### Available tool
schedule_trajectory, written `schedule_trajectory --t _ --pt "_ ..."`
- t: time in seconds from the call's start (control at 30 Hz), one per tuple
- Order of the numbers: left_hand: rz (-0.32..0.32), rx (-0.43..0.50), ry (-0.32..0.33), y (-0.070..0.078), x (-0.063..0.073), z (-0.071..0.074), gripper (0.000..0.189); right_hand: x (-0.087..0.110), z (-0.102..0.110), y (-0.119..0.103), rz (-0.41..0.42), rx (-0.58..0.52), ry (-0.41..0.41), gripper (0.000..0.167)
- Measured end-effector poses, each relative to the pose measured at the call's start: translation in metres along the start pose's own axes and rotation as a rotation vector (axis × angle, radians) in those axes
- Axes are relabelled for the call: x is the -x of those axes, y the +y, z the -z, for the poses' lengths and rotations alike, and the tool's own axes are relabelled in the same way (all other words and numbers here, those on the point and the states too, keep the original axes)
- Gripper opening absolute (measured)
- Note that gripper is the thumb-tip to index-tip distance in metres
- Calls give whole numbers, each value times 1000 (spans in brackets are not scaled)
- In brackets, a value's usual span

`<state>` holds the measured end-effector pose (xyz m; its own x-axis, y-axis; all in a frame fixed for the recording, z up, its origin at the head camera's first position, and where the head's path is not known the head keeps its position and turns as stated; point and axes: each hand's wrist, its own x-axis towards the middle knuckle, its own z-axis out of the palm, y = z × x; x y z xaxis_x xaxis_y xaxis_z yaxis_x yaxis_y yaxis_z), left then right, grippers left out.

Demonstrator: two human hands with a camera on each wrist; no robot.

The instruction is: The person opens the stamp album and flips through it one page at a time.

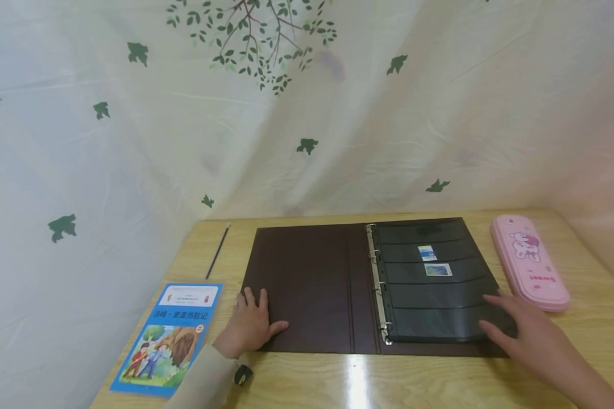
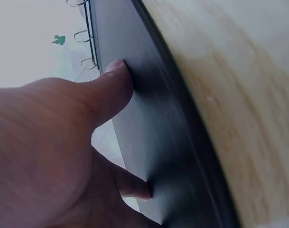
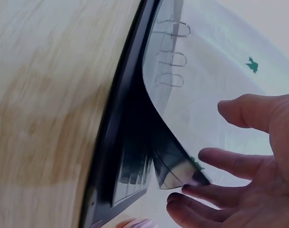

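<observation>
A dark brown ring binder [image 1: 307, 284] lies spread on the table, its metal rings [image 1: 378, 284] holding black pocket pages [image 1: 435, 324]. Two small stamps, a blue-and-white one [image 1: 427, 253] and a greenish one [image 1: 438, 270], sit in the top page's strips. My left hand [image 1: 251, 324] rests on the left cover near its lower left corner, fingers spread. At the pages' lower right corner is my right hand [image 1: 527, 335], thumb and fingers apart. In the right wrist view, a page [image 3: 175, 156] bends up off the others, and fingertips [image 3: 194, 189] touch its raised corner from beneath.
A pink pencil case [image 1: 529, 261] lies right of the binder, close to the right hand. Left of the binder are a blue storybook [image 1: 169, 338], partly under the left forearm, and a dark pencil [image 1: 218, 251]. A pale printed curtain [image 1: 307, 187] hangs behind the table.
</observation>
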<state>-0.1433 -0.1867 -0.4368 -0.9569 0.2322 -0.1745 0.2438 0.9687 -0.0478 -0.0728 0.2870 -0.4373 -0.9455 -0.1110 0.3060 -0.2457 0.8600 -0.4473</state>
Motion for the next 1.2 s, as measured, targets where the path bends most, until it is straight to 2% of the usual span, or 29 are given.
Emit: schedule_trajectory --t 0.2,0.5,0.63,0.87,1.07,1.2 --pt "2 3 -3 -2 -1 -3 88 -5 6 -11 -10 -54 7 41" --pt "-1 -20 -9 -3 -3 -6 89 -8 9 -25 27 -133 68 35" --pt "3 -22 -8 -2 -3 -5 88 -9 10 -30 11 -143 70 32" --pt "8 -16 -12 -2 -2 -4 88 -9 11 -34 31 -150 112 29" --pt "4 -12 -13 -2 -3 -4 88 -10 11 -36 19 -166 95 29" --pt "-1 -2 -11 -2 -2 -4 88 -11 10 -40 71 -171 132 29"
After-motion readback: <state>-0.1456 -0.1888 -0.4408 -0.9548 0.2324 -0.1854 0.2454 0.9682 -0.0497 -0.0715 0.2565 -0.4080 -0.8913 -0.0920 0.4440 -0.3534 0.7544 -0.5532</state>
